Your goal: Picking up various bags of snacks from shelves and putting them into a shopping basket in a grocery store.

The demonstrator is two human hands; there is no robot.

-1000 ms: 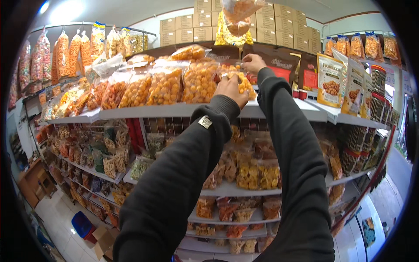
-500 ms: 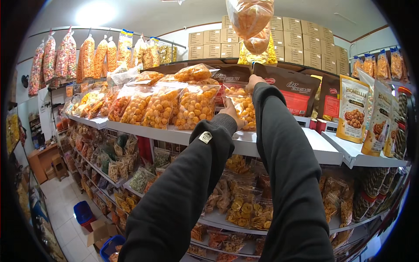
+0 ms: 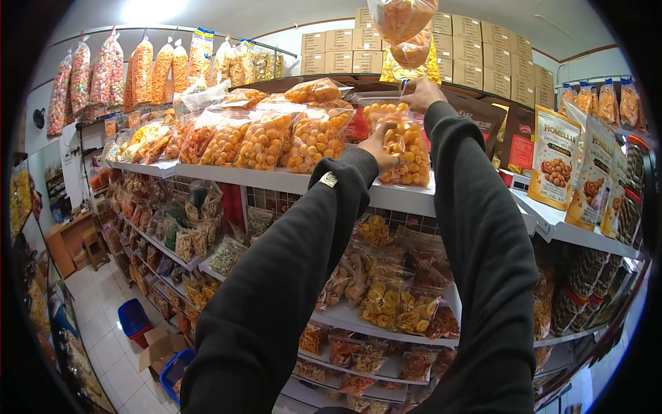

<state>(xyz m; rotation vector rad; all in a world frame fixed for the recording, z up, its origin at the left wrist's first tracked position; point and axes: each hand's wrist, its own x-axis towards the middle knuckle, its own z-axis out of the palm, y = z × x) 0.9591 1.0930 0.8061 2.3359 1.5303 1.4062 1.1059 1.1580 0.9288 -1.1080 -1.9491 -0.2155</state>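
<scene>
Snack bag point(image 3: 412, 157): right hand point(image 3: 422, 95) up high, pinching its top; left hand point(image 3: 376, 147) lower, against it, grip unclear, one bag!

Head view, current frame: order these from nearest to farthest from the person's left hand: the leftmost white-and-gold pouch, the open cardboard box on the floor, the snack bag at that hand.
From the left hand:
1. Snack bag: right at the hand.
2. White-and-gold pouch: right, on the shelf.
3. Open cardboard box: lower left, on the floor.
</scene>
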